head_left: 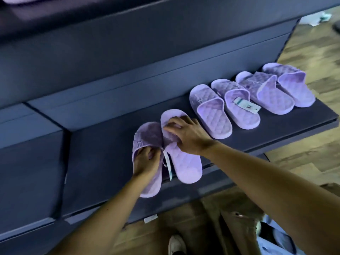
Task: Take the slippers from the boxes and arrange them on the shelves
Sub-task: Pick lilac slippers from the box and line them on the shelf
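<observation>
At about 7 o'clock on the dark shelf point(239, 142) our left hand point(147, 162) reaches into the first slipper point(145, 135). Its fingers are curled under the strap and grasp it, and their tips are hidden inside. The hand and forearm cover much of the sole, and the heel hangs past the shelf's front edge. Just beside it, toward 3 o'clock, our right hand point(187, 135) is curled over the strap of the second slipper point(184, 164) and holds it. The thumb is out of sight. A paper tag point(167, 162) hangs between the two slippers, its print too blurred to read.

Toward 2 o'clock stands a middle pair point(211, 113), one slipper carrying a label point(247, 106). Beyond that is a far pair point(268, 92) near the shelf's end. All toes point to about 11 o'clock.

At 1 o'clock a pale scrap point(316, 18) lies on the wooden floor point(312, 52), smeared by motion. At 5 o'clock a brown shape point(239, 230) is cut off, and we cannot tell what it is.
</observation>
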Demonstrator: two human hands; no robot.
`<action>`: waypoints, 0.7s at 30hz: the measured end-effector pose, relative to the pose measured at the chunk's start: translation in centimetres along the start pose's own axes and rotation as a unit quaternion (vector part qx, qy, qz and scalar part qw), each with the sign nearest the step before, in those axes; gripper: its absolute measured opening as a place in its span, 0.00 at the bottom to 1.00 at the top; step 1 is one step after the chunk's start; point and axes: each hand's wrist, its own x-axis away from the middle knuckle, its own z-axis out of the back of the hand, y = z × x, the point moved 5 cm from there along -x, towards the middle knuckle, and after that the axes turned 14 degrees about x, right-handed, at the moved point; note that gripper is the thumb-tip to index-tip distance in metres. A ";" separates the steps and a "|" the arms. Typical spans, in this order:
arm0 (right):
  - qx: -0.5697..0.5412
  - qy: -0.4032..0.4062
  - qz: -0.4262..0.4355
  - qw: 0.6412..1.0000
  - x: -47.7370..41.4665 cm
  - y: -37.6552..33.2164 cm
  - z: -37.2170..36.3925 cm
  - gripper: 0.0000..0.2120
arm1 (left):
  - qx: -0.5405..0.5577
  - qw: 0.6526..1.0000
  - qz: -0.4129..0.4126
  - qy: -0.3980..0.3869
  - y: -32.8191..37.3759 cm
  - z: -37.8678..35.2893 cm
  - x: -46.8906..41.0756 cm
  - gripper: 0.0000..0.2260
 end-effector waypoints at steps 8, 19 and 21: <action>-0.017 0.025 -0.147 0.989 1.1 0.6 -3.3 0.20 | -0.192 0.977 -0.090 0.001 -2.4 -3.1 -0.2 0.17; -0.003 -0.106 -0.075 0.992 3.7 0.0 -7.1 0.38 | -0.231 0.970 0.018 -0.078 -2.8 -5.7 -2.3 0.24; -0.012 -0.157 -0.072 0.985 2.6 1.1 -7.2 0.36 | -0.207 0.973 0.037 -0.095 -2.3 -5.9 -3.7 0.23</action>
